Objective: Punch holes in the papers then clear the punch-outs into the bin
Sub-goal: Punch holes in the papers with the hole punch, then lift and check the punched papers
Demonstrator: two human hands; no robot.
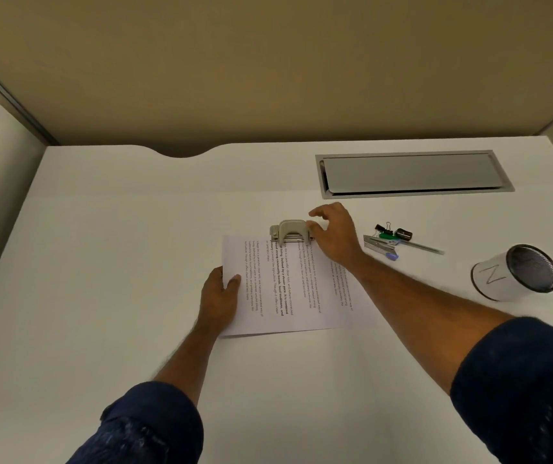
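Observation:
A sheaf of printed white papers [288, 289] lies on the white desk [101, 229]. Its far edge sits inside a beige two-hole punch [290, 232]. My left hand [220, 298] grips the papers' left edge, thumb on top. My right hand [333, 234] rests at the punch's right end, fingers spread and curled over it, without a closed grip. A small bin [516, 272], a black mesh cup wrapped in white paper marked "N", stands at the right.
Binder clips [392, 231], a stapler [380, 246] and a pen [425, 246] lie right of the punch. A grey cable hatch [412, 174] is set in the desk behind them. Beige partition walls [268, 78] close off the back and sides.

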